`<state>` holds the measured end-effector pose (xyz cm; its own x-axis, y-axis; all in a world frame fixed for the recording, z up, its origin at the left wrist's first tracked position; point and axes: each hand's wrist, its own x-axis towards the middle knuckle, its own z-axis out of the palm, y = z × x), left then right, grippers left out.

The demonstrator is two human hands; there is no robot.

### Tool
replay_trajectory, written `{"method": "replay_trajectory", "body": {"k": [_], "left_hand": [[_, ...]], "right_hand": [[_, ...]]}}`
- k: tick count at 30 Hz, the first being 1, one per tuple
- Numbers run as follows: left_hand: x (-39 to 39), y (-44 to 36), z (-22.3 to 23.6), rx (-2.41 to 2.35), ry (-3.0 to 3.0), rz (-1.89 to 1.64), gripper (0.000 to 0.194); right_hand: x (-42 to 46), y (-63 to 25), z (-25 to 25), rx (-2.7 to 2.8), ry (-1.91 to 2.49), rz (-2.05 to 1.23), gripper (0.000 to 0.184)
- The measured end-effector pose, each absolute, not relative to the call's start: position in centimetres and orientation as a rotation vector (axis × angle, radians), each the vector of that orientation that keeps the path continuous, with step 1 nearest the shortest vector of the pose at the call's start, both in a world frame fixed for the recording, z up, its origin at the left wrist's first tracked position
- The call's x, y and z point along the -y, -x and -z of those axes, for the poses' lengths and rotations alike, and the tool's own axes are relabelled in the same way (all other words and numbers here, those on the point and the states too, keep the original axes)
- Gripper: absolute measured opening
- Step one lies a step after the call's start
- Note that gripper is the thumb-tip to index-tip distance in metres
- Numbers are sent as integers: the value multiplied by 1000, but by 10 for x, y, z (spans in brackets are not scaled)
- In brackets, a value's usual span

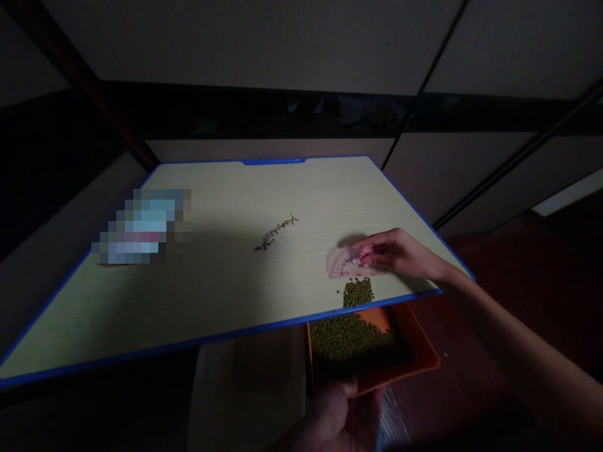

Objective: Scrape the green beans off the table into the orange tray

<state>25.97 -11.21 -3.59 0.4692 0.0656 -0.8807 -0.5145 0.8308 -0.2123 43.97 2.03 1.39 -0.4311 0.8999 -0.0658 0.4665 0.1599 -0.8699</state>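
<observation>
green mung beans [358, 292] lie in a small heap at the near edge of the pale wood-grain counter [211, 282], just below the right hand [393, 254]. that hand rests on the counter with its fingers drawn together, pinching a flat, clear pinkish half-round scraper [343, 263] that lies on the surface with its straight edge toward the beans. the heap sits right at the blue rim of the counter, above an orange tray [419, 351] held just under that rim; more beans [346, 339] fill the left part of the tray. the left hand [336, 417] is low in view, in the dark, its fingers curled around the tray's near edge. farther out on the counter, well apart from the heap, a thin diagonal trail of stray beans [277, 231] runs toward the middle. a blurred packet [144, 226] lies on the left part of the counter. behind the counter stand pale partition panels with dark frames
</observation>
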Motion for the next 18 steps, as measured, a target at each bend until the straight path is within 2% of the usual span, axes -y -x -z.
{"method": "replay_trajectory", "body": {"k": [18], "left_hand": [[123, -255, 55, -935, 435, -429, 26]], "right_hand": [[8, -432, -27, 2044, 1241, -1227, 29]]}}
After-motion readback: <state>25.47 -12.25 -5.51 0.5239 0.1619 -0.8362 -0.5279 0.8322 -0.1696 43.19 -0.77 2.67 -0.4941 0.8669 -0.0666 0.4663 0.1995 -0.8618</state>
